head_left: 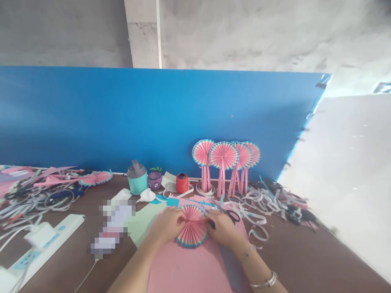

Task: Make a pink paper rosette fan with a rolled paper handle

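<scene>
A round pleated pink paper fan (192,236) with a blue and white edge lies spread over pink paper sheets (187,270). My left hand (170,224) has its fingers closed on the fan's left side. On the opposite side, my right hand (222,228) pinches the fan near its middle fold. A small dark thing shows at the right fingertips; I cannot make out what it is. Just behind that hand sticks out a black scissors handle (234,215), its blades hidden. A pale green sheet (143,221) lies beside the pink paper.
Several finished fans (224,156) stand against the blue partition (122,114). A red thread spool (182,184), a purple pot (154,180) and a teal cup (137,179) line the back. Paper strips (256,203) are heaped right. At left are a power strip (51,244) and tangled strips (58,199).
</scene>
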`<state>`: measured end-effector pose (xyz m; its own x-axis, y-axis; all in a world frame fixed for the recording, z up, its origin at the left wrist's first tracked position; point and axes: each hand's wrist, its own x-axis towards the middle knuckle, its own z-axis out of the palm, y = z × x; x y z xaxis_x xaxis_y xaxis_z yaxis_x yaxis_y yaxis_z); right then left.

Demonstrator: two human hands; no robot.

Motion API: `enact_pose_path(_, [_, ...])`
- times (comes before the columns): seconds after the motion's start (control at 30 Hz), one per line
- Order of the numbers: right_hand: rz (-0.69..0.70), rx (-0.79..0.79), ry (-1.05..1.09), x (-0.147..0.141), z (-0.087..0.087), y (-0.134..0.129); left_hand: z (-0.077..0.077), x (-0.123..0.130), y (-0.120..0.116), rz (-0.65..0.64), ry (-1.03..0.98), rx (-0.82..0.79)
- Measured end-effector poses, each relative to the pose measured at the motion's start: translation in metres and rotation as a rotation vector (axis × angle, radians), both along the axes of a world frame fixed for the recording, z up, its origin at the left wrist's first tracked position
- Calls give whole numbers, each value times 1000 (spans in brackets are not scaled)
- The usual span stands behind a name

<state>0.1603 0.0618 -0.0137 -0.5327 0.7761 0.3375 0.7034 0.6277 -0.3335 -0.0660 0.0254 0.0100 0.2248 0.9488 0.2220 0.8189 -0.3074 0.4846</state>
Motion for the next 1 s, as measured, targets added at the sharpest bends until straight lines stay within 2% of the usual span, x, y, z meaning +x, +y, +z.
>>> enact_pose_path(0.3, [19, -12, 22, 2, 0, 1, 10, 5, -5, -7, 109, -7])
enact_pose_path(0.6, [18, -23, 41, 2, -2, 1, -2, 9, 0, 14, 115, -28])
enact_pose_path(1.0, [-9, 47, 52, 3, -2, 6, 5, 8, 2, -93, 269, 88])
